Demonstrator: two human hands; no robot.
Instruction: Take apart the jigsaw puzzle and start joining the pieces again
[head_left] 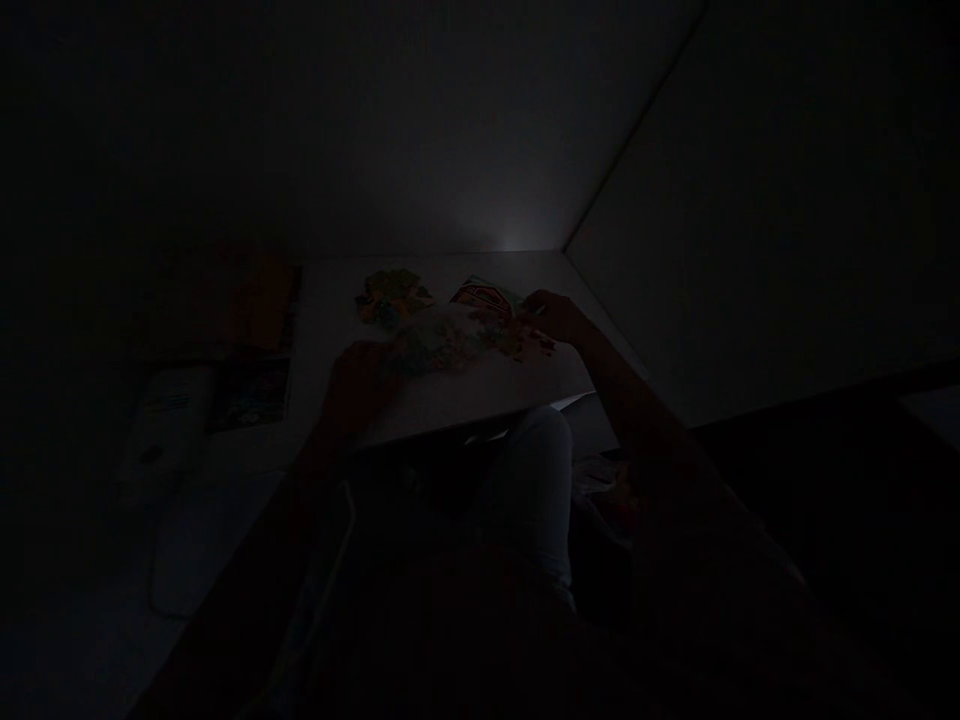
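Very dim light here: the right hand (553, 318) is up by the far right edge of the white rectangular tabletop (480, 395), fingers curled over small multicoloured cut-out pieces (525, 340), grip unclear. The shadowed left hand (356, 388) sits near the front edge, its state unreadable.

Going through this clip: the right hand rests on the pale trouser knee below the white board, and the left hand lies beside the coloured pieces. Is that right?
No, the knee is the error. The head view shows the right hand up on the white board, at the small coloured pieces, above the pale trouser knee. The left hand lies beside the pieces, as you said.
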